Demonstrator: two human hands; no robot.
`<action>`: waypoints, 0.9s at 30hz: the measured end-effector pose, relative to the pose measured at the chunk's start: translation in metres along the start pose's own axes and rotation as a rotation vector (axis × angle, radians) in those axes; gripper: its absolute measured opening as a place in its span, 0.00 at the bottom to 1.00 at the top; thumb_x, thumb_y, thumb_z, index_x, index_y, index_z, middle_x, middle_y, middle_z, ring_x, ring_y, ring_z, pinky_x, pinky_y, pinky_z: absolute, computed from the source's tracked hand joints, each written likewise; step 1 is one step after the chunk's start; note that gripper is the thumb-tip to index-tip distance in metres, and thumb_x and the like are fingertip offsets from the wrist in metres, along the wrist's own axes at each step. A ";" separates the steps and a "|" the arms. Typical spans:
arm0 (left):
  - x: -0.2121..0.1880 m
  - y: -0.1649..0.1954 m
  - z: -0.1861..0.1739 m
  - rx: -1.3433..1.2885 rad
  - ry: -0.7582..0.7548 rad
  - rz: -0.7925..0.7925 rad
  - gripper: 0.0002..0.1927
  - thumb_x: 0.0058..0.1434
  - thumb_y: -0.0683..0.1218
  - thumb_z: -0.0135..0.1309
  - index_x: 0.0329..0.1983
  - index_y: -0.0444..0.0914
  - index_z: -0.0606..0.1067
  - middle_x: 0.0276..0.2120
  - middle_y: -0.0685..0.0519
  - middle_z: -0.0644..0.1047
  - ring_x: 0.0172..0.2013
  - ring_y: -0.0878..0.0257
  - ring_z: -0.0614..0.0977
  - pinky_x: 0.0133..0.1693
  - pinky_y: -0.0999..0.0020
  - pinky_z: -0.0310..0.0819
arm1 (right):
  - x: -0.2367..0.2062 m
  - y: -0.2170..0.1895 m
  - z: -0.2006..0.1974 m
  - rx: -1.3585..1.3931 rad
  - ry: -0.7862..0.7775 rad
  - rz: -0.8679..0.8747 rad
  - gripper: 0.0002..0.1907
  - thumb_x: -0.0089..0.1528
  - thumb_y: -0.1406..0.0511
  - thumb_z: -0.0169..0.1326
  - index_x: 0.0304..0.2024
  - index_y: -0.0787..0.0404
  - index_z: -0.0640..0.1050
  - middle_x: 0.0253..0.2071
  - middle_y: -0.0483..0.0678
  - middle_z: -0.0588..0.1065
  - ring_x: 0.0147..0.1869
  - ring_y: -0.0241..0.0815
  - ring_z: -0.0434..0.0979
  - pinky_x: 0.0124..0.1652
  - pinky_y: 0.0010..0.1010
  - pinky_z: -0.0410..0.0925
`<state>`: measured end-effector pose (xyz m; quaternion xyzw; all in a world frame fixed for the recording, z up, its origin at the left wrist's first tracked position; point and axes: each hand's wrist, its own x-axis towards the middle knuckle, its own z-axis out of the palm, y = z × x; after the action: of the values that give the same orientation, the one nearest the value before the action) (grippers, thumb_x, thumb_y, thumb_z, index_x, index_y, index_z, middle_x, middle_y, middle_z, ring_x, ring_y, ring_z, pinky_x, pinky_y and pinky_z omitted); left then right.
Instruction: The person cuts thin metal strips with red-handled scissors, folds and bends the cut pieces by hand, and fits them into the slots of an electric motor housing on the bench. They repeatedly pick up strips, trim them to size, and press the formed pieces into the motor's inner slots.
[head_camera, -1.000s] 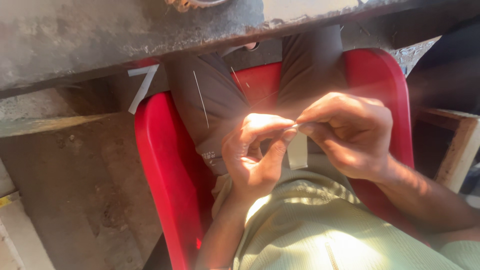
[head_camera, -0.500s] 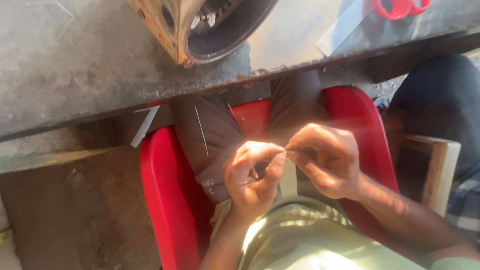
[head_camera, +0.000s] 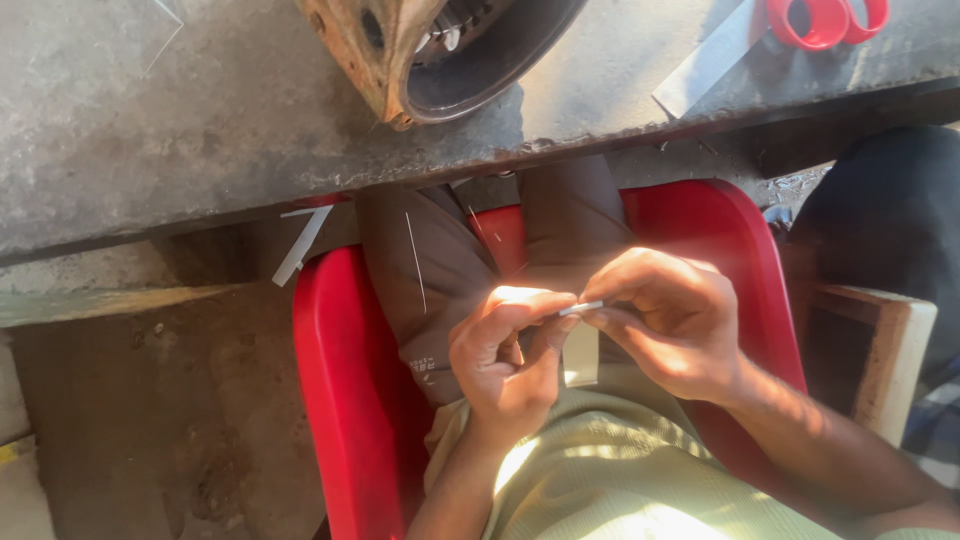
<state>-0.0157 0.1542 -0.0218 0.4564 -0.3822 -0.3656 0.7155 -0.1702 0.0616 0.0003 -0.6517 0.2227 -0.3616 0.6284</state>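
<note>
My left hand (head_camera: 508, 355) and my right hand (head_camera: 668, 318) meet over my lap, fingertips pinched together on a small thin white strip (head_camera: 580, 308). A pale flat piece (head_camera: 581, 352) hangs just below the fingers. I sit on a red plastic chair (head_camera: 340, 380), in brown trousers and a pale green shirt. A thin white thread or wire (head_camera: 415, 262) lies along my left thigh.
A grey concrete bench (head_camera: 180, 120) runs across the top. On it stand a rusty round metal part (head_camera: 440, 50), a flat metal strip (head_camera: 705, 70) and red-handled scissors (head_camera: 825, 20). A white strip (head_camera: 300, 243) hangs off the bench edge. A wooden frame (head_camera: 890, 350) stands to the right.
The view has tilted up, bringing the rusty part and scissors on the bench into sight. My hands stay pinched together over my lap, with the white strip now showing between the fingertips.
</note>
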 end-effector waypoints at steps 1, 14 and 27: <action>0.000 0.000 0.000 0.021 0.012 0.011 0.10 0.63 0.28 0.61 0.45 0.31 0.78 0.41 0.48 0.81 0.42 0.66 0.83 0.45 0.74 0.78 | 0.001 0.001 0.001 0.011 0.000 0.003 0.09 0.62 0.81 0.57 0.45 0.74 0.77 0.43 0.55 0.77 0.47 0.39 0.80 0.46 0.29 0.75; 0.010 0.008 0.002 0.117 -0.019 0.021 0.10 0.60 0.31 0.63 0.43 0.32 0.79 0.38 0.50 0.80 0.39 0.65 0.82 0.43 0.73 0.76 | -0.002 0.010 -0.002 0.057 0.025 0.028 0.08 0.63 0.83 0.55 0.43 0.74 0.77 0.43 0.54 0.76 0.47 0.38 0.78 0.46 0.28 0.73; 0.084 0.038 0.024 0.567 -0.044 0.472 0.12 0.55 0.31 0.64 0.38 0.38 0.78 0.35 0.52 0.80 0.36 0.58 0.83 0.38 0.67 0.78 | 0.056 -0.039 -0.069 -0.966 0.165 -0.335 0.15 0.58 0.71 0.65 0.47 0.62 0.78 0.50 0.50 0.77 0.57 0.53 0.78 0.57 0.38 0.70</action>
<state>0.0073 0.0839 0.0385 0.5277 -0.5785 -0.0797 0.6168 -0.1927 -0.0215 0.0457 -0.8636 0.3056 -0.3634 0.1697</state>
